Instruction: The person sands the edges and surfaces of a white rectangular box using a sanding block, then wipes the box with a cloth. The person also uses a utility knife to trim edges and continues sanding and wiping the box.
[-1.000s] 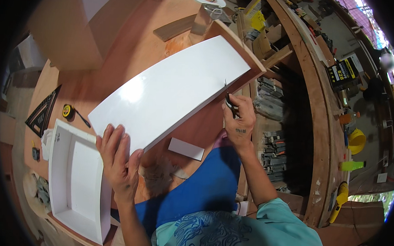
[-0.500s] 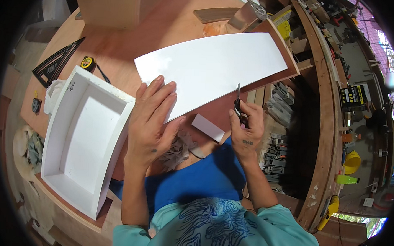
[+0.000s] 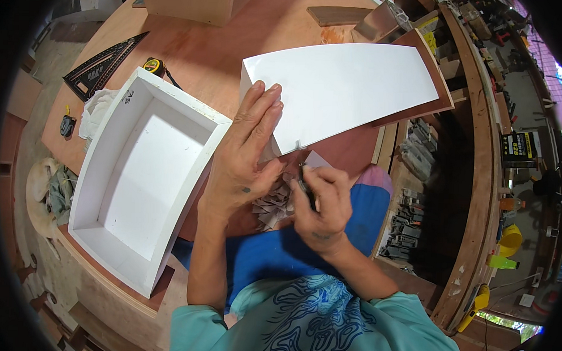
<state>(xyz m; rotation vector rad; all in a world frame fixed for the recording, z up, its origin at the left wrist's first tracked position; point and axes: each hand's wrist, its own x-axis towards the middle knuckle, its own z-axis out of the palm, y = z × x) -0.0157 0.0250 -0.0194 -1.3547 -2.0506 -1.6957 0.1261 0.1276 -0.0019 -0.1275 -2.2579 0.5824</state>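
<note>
A white-faced piece with a curved far edge [image 3: 346, 91] lies in front of me. My left hand [image 3: 241, 152] presses against its left end, fingers stretched out and lying partly on the white face. Below its near edge, my right hand [image 3: 323, 205] is closed around a dark-handled utility knife [image 3: 306, 187]. The blade is blurred and points up toward the near left corner. Behind that hand, a small pale block [image 3: 317, 159] is mostly hidden. Several thin offcut strips [image 3: 272, 206] lie heaped between my wrists.
To the left stands a white open box with curved sides [image 3: 157, 171]. Beyond it are a black triangular square [image 3: 102, 64], a yellow-black tape measure [image 3: 153, 66] and a white cloth [image 3: 98, 116]. A wooden box [image 3: 188, 2] stands at the back. Tool shelving [image 3: 472, 182] runs along the right.
My right hand has moved left along the near edge with the knife, toward the near left corner. My left hand has tilted onto the left end. The whole view has shifted slightly.
</note>
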